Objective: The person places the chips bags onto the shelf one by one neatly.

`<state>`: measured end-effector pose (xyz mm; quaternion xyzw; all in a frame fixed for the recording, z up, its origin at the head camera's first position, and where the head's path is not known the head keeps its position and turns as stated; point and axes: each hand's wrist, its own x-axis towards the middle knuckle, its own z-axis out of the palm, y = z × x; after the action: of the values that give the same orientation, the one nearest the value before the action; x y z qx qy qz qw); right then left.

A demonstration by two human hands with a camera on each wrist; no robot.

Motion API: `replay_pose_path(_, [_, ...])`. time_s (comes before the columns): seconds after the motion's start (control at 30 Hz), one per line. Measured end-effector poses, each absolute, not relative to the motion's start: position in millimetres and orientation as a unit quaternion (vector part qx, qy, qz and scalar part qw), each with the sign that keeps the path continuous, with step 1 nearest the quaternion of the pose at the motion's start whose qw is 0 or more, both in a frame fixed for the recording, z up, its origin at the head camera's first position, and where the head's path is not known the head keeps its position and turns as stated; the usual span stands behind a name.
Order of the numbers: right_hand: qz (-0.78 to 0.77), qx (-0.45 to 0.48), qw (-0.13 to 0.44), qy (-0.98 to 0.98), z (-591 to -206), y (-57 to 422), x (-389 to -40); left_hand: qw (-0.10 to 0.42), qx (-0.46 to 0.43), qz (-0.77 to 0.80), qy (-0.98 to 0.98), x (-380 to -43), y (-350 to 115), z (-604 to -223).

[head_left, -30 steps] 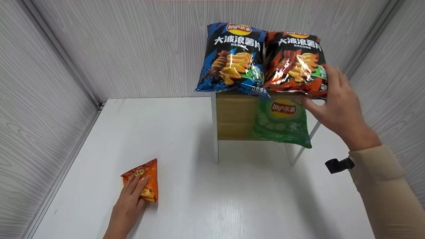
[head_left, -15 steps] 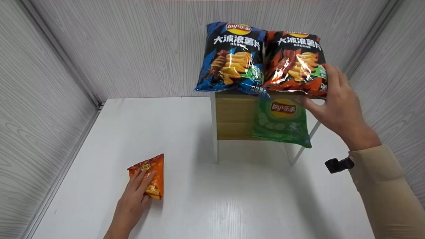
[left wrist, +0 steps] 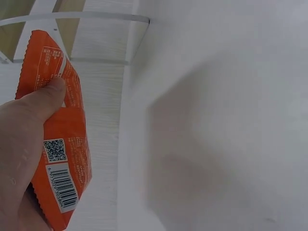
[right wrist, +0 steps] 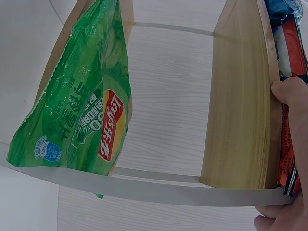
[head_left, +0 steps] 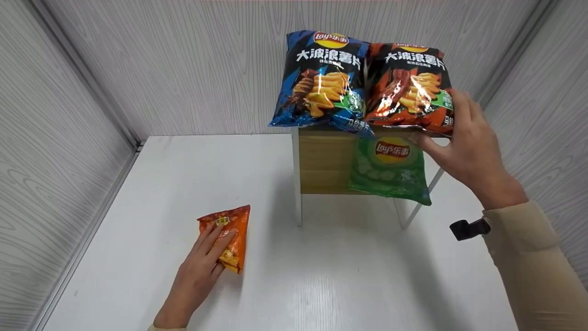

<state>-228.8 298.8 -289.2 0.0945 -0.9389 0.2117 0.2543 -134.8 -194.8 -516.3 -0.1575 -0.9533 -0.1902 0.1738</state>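
Observation:
My left hand [head_left: 197, 266] pinches a small orange snack bag [head_left: 240, 232], fingers over its printed front. In the left wrist view the thumb presses the bag's back [left wrist: 67, 127], near a barcode and QR code. The bag is held above the white tabletop, casting a shadow. My right hand [head_left: 475, 147] grips the right end of a small wooden shelf [head_left: 324, 161], thumb at the top board's front edge. Its fingers lie along the side of a red-and-black potato chip bag [head_left: 409, 89]. A blue-and-black chip bag [head_left: 321, 80] stands left of that one on top.
Inside the shelf's lower level leans a green chip bag [head_left: 390, 177], its bottom sticking out past the front. White metal legs [head_left: 298, 207] carry the shelf on the white tabletop [head_left: 317, 280]. Grey wood-grain panels [head_left: 206, 69] enclose the back and both sides.
My left hand has moved right and a little away from me with the orange snack bag, closer to the shelf. The right hand and the chip bags have stayed in place.

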Motion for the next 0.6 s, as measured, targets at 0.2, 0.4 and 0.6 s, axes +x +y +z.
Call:
replay_pose_path(0.2, [0.210,0.093,0.256,-0.939,-289,299,-229,0.187,-0.191,-0.193,-0.944,-136,-182,-507])
replay_pose_path(0.4, [0.211,0.095,0.253,-0.939,-290,299,-229,0.202,-0.226,-0.201,-0.931,-136,-167,-496])
replay_pose_path(0.6, [0.211,0.097,0.256,-0.938,-290,299,-229,0.229,-0.276,-0.204,-0.911,-137,-152,-482])
